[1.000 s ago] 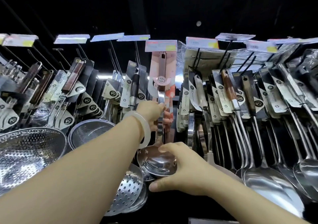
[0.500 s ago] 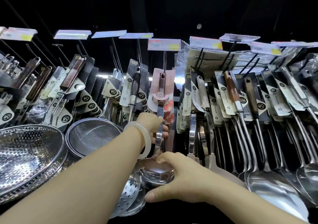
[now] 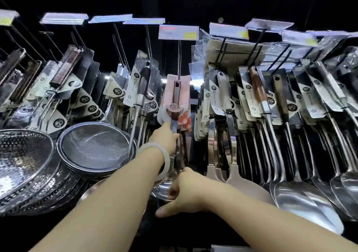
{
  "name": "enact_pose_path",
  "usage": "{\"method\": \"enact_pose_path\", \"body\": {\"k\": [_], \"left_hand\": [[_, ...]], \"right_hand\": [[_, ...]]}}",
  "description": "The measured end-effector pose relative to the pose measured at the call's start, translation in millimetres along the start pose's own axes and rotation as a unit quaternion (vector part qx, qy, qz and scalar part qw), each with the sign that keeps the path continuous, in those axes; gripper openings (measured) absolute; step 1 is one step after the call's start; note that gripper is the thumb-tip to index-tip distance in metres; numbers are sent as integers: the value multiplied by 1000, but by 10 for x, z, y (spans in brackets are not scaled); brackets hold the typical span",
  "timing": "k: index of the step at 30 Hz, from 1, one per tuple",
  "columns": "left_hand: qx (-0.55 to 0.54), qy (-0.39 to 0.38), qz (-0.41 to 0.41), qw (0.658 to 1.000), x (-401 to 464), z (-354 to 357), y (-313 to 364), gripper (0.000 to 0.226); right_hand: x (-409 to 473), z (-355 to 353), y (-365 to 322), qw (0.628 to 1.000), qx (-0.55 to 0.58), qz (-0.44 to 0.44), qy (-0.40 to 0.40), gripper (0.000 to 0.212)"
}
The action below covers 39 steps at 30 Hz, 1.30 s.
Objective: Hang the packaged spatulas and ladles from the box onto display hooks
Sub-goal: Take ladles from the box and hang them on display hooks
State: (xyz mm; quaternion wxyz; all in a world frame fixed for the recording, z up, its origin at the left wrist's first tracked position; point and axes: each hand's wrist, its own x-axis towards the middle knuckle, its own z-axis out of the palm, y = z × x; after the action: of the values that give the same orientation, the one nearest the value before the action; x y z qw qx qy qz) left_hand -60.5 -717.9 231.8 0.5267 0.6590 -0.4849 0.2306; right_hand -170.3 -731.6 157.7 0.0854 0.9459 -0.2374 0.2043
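The ladle [image 3: 164,186] is made of polished, mirror-bright metal, with a glossy pink card sleeve [image 3: 175,100]. The strainer [image 3: 95,145] is of fine metal mesh. The spatulas [image 3: 302,199] are of shiny smooth steel, some with wood handles [image 3: 256,86]. The bracelet [image 3: 164,155] looks milky and smooth.

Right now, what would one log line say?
left hand: grips ladle handle | right hand: on bowl | pink card on hook

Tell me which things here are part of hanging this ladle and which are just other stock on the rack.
In the job:
ladle in the pink card
its display hook
left hand, gripping the ladle's handle
right hand, at the ladle's bowl

Just stock:
mesh strainers
perforated colander
steel spatulas
price tags
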Motion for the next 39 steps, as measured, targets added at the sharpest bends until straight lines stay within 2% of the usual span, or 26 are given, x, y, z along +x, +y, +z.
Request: {"method": "enact_pose_path", "body": {"k": [3,6,9,11,19,23,27,30,35,39], "left_hand": [[49,-18,11,999,54,77,-20,33],[48,-45,-1,998,76,99,-19,35],[33,-48,-19,998,47,143,-42,33],[70,-50,-3,996,8,158,-56,37],[155,-115,14,981,-293,76,-172,67],[133,-122,26,983,-438,-102,-116,68],[121,-82,69,987,-635,-277,58,72],[119,-50,125,984,-841,-340,218,57],[102,-108,177,973,-1196,-217,735,52],[74,-154,232,958,-1551,12,1462,59]], "right_hand": [[119,44,34,999,-16,33,-7,63],[183,86,66,998,-38,49,-5,55],[216,124,97,997,-42,59,-3,63],[228,140,109,997,-42,67,0,72],[110,78,63,998,-36,43,-15,71],[-17,22,-10,1000,-3,23,-2,74],[-213,-57,-63,999,15,34,12,75],[-518,-194,-50,997,8,36,65,67],[-1210,-492,161,994,-32,78,64,52],[-1972,-840,475,988,-22,139,60,54]]}}
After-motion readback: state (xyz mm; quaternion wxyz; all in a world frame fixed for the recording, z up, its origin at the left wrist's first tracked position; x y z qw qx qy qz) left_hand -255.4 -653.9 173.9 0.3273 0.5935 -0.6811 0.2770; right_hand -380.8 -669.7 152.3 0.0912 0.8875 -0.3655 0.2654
